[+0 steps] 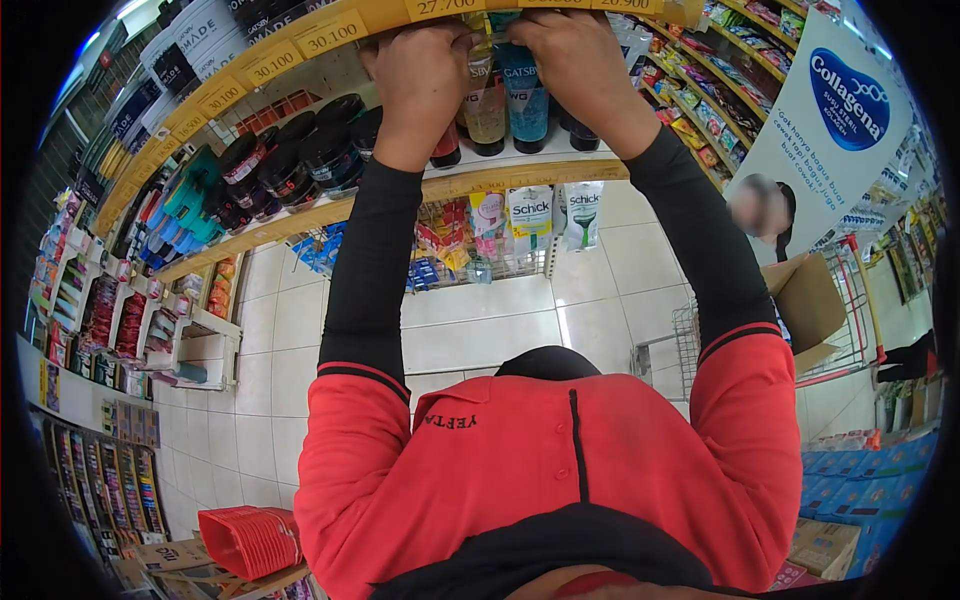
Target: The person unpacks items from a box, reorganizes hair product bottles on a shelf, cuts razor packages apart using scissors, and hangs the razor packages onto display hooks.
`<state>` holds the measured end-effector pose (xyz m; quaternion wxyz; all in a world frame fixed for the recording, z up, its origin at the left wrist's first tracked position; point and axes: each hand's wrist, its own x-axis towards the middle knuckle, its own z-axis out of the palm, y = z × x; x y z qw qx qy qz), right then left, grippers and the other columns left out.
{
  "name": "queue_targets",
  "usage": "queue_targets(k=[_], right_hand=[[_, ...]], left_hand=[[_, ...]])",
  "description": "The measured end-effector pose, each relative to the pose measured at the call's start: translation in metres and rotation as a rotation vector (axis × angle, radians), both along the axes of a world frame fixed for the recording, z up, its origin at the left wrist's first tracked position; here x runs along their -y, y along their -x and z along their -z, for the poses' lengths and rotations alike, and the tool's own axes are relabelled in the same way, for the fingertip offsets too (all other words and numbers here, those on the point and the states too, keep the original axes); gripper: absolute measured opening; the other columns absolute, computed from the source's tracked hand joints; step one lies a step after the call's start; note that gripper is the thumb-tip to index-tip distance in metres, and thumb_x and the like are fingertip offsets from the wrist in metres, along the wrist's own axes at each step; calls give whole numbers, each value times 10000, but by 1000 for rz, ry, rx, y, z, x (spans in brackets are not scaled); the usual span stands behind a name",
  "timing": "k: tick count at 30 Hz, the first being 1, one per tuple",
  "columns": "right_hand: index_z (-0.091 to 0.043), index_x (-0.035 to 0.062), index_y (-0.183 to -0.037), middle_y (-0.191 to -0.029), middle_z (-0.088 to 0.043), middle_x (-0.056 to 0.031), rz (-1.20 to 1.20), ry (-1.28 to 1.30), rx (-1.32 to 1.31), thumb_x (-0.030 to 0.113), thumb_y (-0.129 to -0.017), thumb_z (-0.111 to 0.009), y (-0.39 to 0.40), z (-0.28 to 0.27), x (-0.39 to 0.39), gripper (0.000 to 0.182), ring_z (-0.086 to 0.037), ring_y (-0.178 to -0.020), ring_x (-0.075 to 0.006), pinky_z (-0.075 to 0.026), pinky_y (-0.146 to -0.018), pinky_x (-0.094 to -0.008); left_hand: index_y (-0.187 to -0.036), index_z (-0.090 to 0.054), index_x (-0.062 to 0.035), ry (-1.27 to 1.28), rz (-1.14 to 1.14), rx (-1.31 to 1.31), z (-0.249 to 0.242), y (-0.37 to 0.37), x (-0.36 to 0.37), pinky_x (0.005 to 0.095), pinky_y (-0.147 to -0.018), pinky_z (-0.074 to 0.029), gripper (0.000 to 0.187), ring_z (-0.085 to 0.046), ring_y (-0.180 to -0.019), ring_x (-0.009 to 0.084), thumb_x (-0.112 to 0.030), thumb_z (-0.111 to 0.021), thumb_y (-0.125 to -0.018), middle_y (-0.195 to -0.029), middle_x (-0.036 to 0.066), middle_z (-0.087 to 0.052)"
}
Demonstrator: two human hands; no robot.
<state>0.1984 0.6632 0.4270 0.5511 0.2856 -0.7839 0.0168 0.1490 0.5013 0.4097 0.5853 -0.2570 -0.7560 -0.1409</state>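
Observation:
On the lower shelf stand Gatsby hair gel tubes, caps down. My left hand (428,85) is closed, its fingers curled at the top edge of a yellowish hair gel tube (486,108). Beside it, my right hand (578,62) pinches the top of a blue hair gel tube (528,105). Both tubes are upright, side by side near the shelf's front edge. The upper shelf edge and the hands hide part of the fingertips. A red tube (446,148) shows below my left hand.
Black jars (330,150) line the shelf to the left. Above runs an upper shelf edge with price tags (332,34). Schick razor packs (531,215) hang underneath. At right are a cardboard box (808,305) in a cart and a Collagena poster (800,130). Red baskets (245,540) are stacked lower left.

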Motion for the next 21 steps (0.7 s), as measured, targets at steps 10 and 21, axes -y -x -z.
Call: queue_targets(k=[10,21], right_hand=[[-594,40,-804,-767,-554,-117,34,0,-80,72,-703,-474,-1,4,-2,160,-516,-821,-278,-381,-752,-370],[-560,26,-882,-851,-561,-110,-85,154,-281,-18,-666,-571,-21,35,-47,221,-546,-823,-281,-453,-740,-342]], left_hand=[[-807,-674,-195,20,-92,40,-1,-8,-1,438,-653,-354,122,-564,-718,276,-265,-592,-749,-712,57,-619],[-938,-602,-129,3,-50,-55,11,-32,0,492,-822,-271,294,-444,-909,251,-283,-657,-693,-948,7,-548]])
